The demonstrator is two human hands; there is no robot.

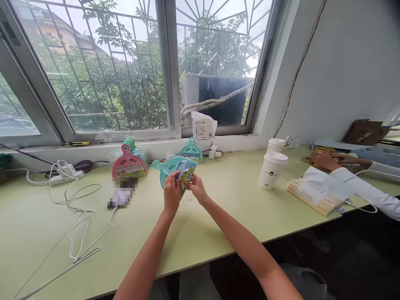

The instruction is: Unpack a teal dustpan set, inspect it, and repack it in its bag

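Between my two hands is a teal dustpan-and-brush set in clear plastic, tilted above the table, its handle pointing left. A green and blue printed label shows near its lower right end. My left hand grips the near edge, fingers curled round it. On the label end, my right hand pinches the pack with thumb and fingers. Another teal set leans upright by the wall just behind. To the left stands a row of similar packed sets, a pink one in front and several green ones behind it.
White paper cups and a tissue pack stand to the right. A co-worker's hands are at the far right. White cables, a power strip and a blurred-out device lie left. A yellow cutter rests on the sill.
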